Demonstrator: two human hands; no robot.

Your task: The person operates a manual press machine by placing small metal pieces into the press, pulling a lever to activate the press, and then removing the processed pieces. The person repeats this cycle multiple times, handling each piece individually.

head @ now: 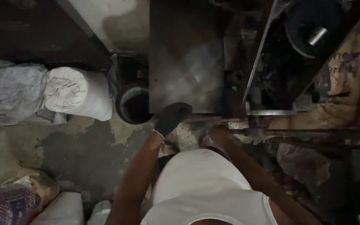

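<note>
A stained, patchy concrete floor (84, 154) carried the load in a dim workshop. A white rolled sack (78, 98) and a grey bundle (9, 93) lay on it, well to the left of the left grip (171, 118), with a dark round bucket (133, 106) standing just beside that grip. A metal desk (186, 58) with a scuffed, shiny top stood directly beyond it. More sacks (17, 200) lay on the floor, nearer the viewer than the grip and far to its left.

**Gloved hand at the metal plate's edge**

The left grip (171, 117), in a dark glove, rests on the near edge of a metal plate (186, 62). Just left of it stands a dark bucket (133, 105). The right grip (218, 134) lies beside a metal bar (271, 112).
</note>
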